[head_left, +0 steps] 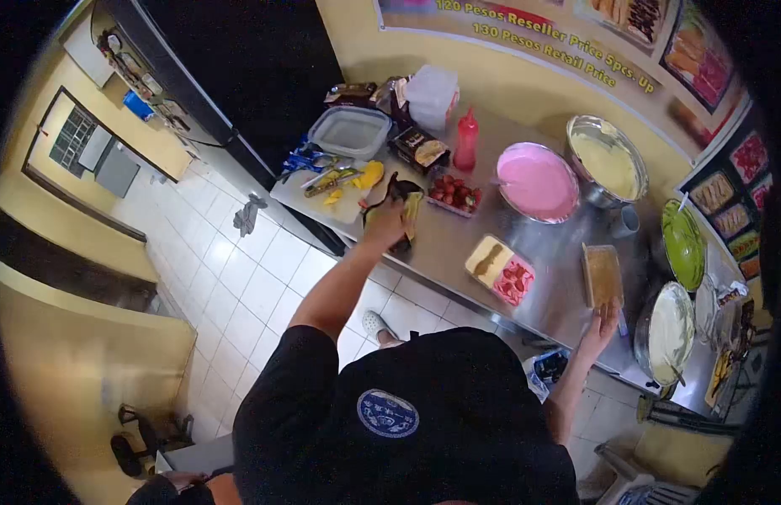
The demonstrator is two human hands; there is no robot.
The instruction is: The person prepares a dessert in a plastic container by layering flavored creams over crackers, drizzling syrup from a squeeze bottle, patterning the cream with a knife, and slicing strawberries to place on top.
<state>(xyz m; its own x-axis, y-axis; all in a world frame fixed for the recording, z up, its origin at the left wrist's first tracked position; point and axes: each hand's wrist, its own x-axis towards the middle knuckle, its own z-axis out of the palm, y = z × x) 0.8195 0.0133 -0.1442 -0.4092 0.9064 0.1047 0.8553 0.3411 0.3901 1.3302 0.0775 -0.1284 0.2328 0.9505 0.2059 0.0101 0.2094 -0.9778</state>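
Observation:
My left hand (385, 220) reaches to the counter's front edge, its fingers closed around what looks like a dark-skinned banana (411, 217). Beside it lie a white cutting board (344, 206) with yellow fruit pieces (368, 175) and a clear box of strawberries (456, 194). My right hand (606, 320) grips the near end of a rectangular tub (603, 273) with a tan, crumb-like surface. Between my hands sits a two-part dessert tub (501, 270), one half cream with a brown strip, the other pink with red fruit pieces.
Bowls of pink cream (538, 183), pale yellow cream (605, 164), green cream (683, 244) and whitish cream (670, 335) stand along the back and right. A red squeeze bottle (466, 140), a clear container (350, 132) and dark packets (420, 149) are behind. A refrigerator rises at left.

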